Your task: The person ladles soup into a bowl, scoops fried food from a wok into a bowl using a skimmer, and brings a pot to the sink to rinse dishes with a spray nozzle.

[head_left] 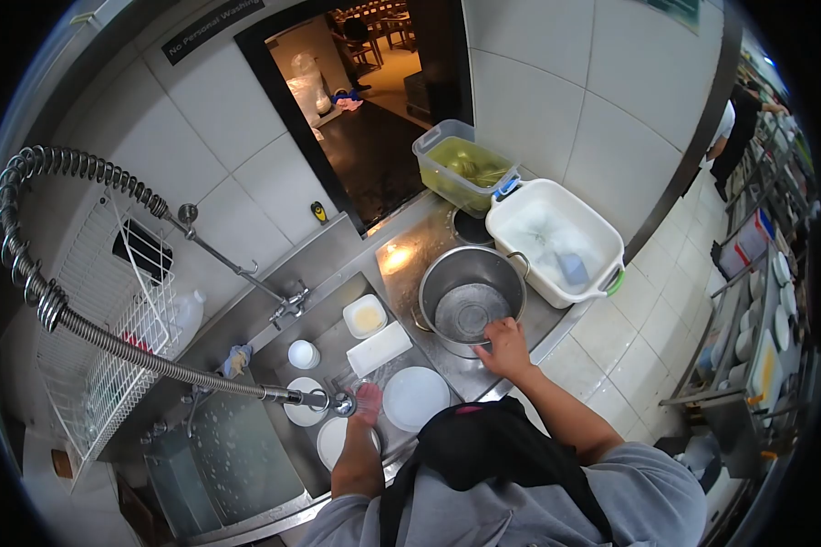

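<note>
My right hand (508,348) is closed over the near rim of a large steel pot (472,264), thumb outside and fingers inside. The pot stands upright on the steel counter. In the sink, my left hand (366,406) is beside the spray nozzle (342,404). Something pinkish and blurred shows at its fingers, and I cannot make out what it is. Around this hand lie a round white plate (416,399), another plate (337,442) partly under my forearm, a smaller plate (305,402), a white rectangular dish (379,351), a white cup (303,355) and a square dish (366,316).
A white tub (556,210) of sudsy water and a clear bin (461,159) with greenish contents stand behind the pot. A water-filled basin (237,456) lies left. The coiled hose (146,351) arches over the sink. A wire rack (123,365) hangs left; dish shelves (757,346) stand right.
</note>
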A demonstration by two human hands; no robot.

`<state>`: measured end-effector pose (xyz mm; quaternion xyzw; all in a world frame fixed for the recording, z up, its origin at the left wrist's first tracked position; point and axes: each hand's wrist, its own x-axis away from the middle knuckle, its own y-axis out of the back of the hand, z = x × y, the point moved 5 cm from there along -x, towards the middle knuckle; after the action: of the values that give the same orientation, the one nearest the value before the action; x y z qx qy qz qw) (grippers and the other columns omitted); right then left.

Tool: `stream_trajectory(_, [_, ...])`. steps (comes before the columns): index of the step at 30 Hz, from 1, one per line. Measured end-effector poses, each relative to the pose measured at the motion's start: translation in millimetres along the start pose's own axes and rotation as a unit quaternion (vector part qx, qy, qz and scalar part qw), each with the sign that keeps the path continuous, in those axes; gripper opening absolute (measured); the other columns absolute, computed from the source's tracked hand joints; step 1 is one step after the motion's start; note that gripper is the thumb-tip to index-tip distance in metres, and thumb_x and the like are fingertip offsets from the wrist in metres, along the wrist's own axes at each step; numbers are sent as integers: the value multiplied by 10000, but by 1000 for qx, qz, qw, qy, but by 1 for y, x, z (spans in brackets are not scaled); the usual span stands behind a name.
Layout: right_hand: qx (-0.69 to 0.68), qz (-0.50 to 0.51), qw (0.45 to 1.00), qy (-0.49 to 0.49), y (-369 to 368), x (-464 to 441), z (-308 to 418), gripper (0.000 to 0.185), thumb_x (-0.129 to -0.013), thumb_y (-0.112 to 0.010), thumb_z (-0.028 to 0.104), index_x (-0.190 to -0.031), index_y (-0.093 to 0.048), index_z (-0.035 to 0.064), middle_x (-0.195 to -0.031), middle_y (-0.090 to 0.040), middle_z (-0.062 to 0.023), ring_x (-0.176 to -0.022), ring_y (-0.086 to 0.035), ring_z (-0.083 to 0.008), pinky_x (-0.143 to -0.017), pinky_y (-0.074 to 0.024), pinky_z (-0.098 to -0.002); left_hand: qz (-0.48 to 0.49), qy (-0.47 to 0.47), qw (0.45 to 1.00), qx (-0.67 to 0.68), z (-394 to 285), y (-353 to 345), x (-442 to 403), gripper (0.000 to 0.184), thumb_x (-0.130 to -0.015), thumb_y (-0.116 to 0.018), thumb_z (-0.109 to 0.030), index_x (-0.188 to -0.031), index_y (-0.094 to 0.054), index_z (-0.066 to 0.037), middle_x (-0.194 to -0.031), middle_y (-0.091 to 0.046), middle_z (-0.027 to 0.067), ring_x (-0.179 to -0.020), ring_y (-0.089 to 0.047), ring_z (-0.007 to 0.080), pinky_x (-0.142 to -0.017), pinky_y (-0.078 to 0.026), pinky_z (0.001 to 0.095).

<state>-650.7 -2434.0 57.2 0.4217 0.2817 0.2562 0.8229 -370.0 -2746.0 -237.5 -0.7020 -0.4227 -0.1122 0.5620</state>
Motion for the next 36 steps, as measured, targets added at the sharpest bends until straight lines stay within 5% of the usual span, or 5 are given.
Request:
stream_trajectory(11, [6, -33, 999, 24, 3, 0, 3, 311, -703, -781, 296, -835, -597, 83, -893, -621, -85, -992, -533, -323, -834, -409, -480, -45, -22, 998, -26, 2, -12, 13, 491, -962, -463, -558, -1010, -661, -112, -1102, -677, 131, -1051, -627, 322, -909, -522, 482])
stream_trajectory(14, [10, -25, 999, 20, 3, 0, 3, 308, -702, -780, 292, -836, -598, 82, -897, -621, -87, -990, -533, -323, -837, -410, -480, -53, 84, 897, -430, 8, 17, -13, 509, -967, -482, -517, -1140, -644, -66, -1183, -656, 143, -1098, -617, 319, -982, -471, 483])
stream_trajectory(16, [9, -30, 999, 26, 3, 1, 2, 308, -700, -780, 291, -835, -599, 82, -902, -622, -88, -988, -533, -323, -837, -411, -481, 112, -81, 499, -856, 11, -29, 9, 453, -967, -499, -444, -1103, -668, -46, -1136, -671, 199, -1075, -628, 349, -976, -471, 443])
stream_trajectory(31, [-5, 0, 1000, 4, -1, 1, -3, 350, -717, -769, 315, -921, -632, 66, -991, -646, -96, -1046, -542, -318, -937, -388, -579, 128, 15, 263, -956, 6, -29, -52, 559, -1001, -326, -493, -1291, -595, -99, -1370, -528, 215, -1257, -493, 427, -1084, -374, 487])
stream_trajectory(36, [3, -4, 1000, 10, 0, 0, -2, 357, -714, -766, 315, -930, -633, 64, -996, -648, -94, -1053, -544, -314, -936, -389, -575, 164, 15, 263, -951, 10, -32, -59, 551, -1023, -249, -467, -1303, -558, -106, -1396, -506, 207, -1286, -473, 407, -1089, -368, 490])
